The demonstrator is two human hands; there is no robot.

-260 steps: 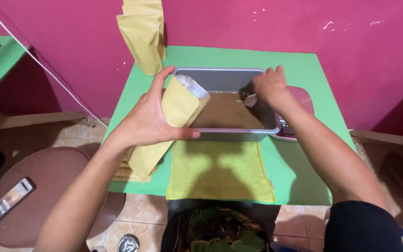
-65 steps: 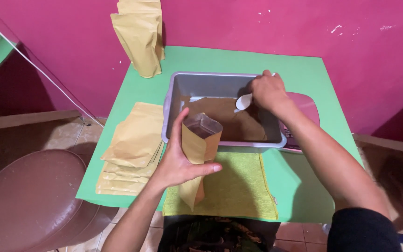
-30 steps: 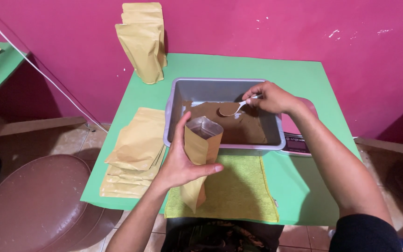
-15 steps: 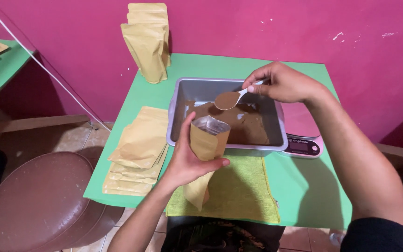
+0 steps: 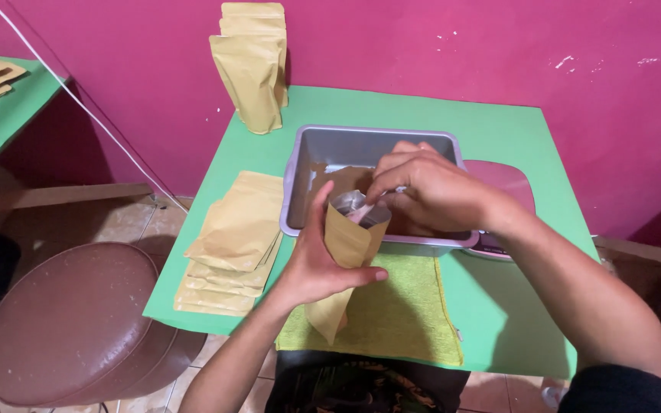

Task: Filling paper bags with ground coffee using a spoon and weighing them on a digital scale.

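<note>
Presently, an open kraft-paper pouch point(image 5: 350, 245) is gripped upright by the left hand point(image 5: 317, 264), with the thumb up along its near side and the fingers wrapped beneath and around its lower front. The pouch is held above the near rim of the grey metal tray point(image 5: 323, 145), its silver-lined mouth turned upward. A small spoon point(image 5: 380, 200) is pinched in the closed fingers of the right hand point(image 5: 430, 187), and its bowl is tipped into the mouth of the pouch; only a short stretch of the spoon can be seen, and its contents cannot be made out. The right hand is poised just over the tray, touching the pouch's rim or very near it. Brown powder point(image 5: 342, 180) is seen lying in the tray's bottom. A yellow-green cloth point(image 5: 399, 321) is spread on the green table point(image 5: 499, 130) just in front of the tray. A stack of flat kraft pouches point(image 5: 235, 237) lies to the left of the tray, and several filled pouches point(image 5: 252, 65) are stood against the magenta wall at the table's far left corner. A reddish scale platform point(image 5: 508, 183) is partly hidden behind the right forearm. A round brown stool point(image 5: 66, 321) stands on the floor at the left.
</note>
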